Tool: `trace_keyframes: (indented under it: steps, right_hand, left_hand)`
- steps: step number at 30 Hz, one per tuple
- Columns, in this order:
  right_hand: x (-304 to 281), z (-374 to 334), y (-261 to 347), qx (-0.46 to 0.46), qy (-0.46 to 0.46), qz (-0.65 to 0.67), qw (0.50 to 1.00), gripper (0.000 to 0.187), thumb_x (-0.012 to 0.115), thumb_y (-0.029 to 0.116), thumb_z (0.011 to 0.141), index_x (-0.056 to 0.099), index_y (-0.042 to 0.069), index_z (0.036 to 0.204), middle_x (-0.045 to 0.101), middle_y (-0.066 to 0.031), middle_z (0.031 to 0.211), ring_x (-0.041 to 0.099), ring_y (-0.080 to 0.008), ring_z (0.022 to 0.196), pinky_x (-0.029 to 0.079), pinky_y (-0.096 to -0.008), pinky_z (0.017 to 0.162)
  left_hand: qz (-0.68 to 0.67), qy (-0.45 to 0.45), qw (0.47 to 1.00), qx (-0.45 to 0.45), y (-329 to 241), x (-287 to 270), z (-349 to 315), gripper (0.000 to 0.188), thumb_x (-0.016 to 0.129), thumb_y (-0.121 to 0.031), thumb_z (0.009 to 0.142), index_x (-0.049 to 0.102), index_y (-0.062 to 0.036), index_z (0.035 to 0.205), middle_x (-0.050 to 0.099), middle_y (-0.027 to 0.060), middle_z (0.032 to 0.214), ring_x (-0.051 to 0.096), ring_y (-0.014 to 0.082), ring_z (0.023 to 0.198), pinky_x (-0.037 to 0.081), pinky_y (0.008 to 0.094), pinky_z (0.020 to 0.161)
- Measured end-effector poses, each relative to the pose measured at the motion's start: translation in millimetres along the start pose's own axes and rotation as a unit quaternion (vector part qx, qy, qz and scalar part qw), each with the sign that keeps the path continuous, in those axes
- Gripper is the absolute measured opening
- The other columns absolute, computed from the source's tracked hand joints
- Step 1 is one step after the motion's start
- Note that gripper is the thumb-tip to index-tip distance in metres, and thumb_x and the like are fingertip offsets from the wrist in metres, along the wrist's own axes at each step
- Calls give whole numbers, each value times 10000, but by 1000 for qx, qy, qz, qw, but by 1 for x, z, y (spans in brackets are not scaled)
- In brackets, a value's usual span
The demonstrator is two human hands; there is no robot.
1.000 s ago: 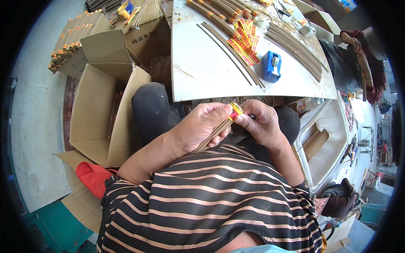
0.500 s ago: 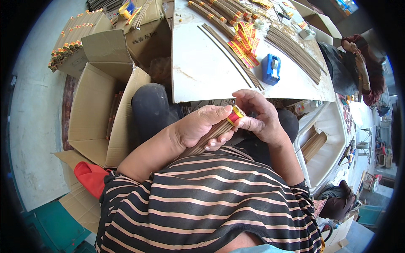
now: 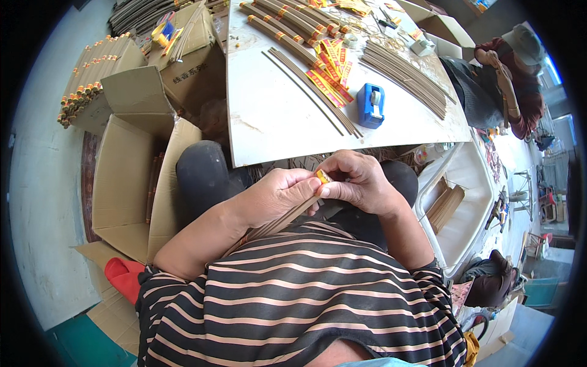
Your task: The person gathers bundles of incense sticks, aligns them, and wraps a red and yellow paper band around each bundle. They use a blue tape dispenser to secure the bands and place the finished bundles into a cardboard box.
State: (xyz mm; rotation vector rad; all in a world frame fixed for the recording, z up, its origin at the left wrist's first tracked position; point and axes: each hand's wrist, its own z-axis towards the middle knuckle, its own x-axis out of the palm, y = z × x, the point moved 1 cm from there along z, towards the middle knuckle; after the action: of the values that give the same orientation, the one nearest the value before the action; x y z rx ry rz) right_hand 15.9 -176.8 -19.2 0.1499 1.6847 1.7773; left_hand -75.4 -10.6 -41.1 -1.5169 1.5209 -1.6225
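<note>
A bundle of brown incense sticks (image 3: 282, 224) slants across my lap, its far end wrapped by a red and yellow paper band (image 3: 323, 177). My left hand (image 3: 275, 197) is closed round the bundle just below that band, thumb lying along the top. Curled over the banded end, my right hand (image 3: 358, 182) pinches it with thumb and fingers, which partly hide the band. Beyond my hands, the white table (image 3: 281, 134) holds a blue tape dispenser (image 3: 370, 107), red and yellow label strips (image 3: 330, 72) and loose incense sticks (image 3: 406, 76).
An open cardboard box (image 3: 122, 189) containing some banded bundles stands at my left. To the right, a white tub (image 3: 474, 183) holds more sticks (image 3: 446, 208). Finished-looking bundles (image 3: 92, 76) are stacked at far left. Another person (image 3: 513, 79) sits at far right, holding sticks.
My right fingers have closed in on the banded end from a looser, more spread pose. The band is now more covered. The whole view has shifted slightly.
</note>
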Motion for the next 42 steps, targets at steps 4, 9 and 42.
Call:
trace_keyframes:
  steps: [4,9,42]
  right_hand:
    - [-4,-3,-6,-11,12,10,1000,297,735,248,718,612,10,848,571,-71,723,554,-167,665,453,-269,601]
    - [-11,-3,-12,3,-1,20,1000,297,737,244,723,617,6,854,566,-59,730,546,-145,672,450,-260,603]
    - [-135,11,-141,380,-245,187,872,158,683,130,749,598,15,816,612,-48,756,580,-140,693,473,-291,655]
  left_hand:
    - [-45,27,997,-59,-11,4,3,349,459,-336,934,552,-2,967,585,48,801,580,106,727,482,217,699]
    - [-122,1,985,-123,-12,5,12,298,489,-324,922,507,-29,955,545,30,728,519,72,566,449,184,528]
    - [20,-110,986,-124,-34,-59,290,259,538,-284,881,536,-27,843,494,60,641,449,103,449,361,230,348]
